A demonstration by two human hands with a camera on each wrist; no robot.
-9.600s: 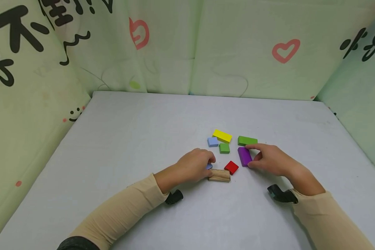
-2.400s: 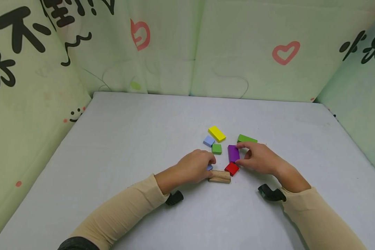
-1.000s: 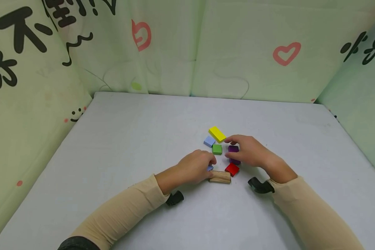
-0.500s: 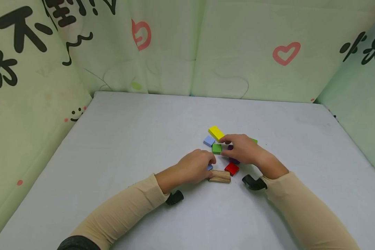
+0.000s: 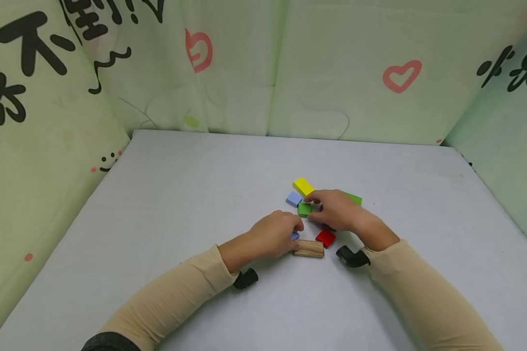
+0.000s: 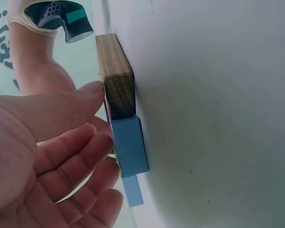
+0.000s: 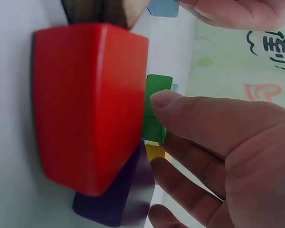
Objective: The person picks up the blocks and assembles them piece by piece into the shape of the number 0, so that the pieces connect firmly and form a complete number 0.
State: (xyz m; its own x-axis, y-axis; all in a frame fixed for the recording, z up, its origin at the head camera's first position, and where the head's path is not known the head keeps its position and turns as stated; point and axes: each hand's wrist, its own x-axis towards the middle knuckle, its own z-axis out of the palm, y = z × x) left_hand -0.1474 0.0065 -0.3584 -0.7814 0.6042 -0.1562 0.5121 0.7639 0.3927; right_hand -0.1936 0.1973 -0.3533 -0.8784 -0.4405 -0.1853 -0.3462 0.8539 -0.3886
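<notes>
Item set on a grey counter (image 5: 167, 204) walled by pale green printed cloth (image 5: 334, 73), listed left to right. Left hand (image 5: 274, 234): laid on the counter, fingers loosely curled, thumb tip touching the end of the wooden block (image 5: 309, 248), nothing gripped; a blue block (image 6: 129, 145) is seen just beyond the fingertips, butted against the wooden block's end. Light blue square block (image 5: 293, 198): flat, just left of the yellow block (image 5: 303, 186), which lies tilted behind it. Small green square block (image 5: 304, 209): centre of the group, pinched at its edge by the thumb and forefinger of the right hand (image 5: 338, 210). Red block (image 5: 325, 238): flat, just right of the wooden block's far end. Purple block (image 7: 118, 194): largely covered by the right hand, beside the red block. Long green block (image 5: 353, 198): partly hidden behind the right hand
</notes>
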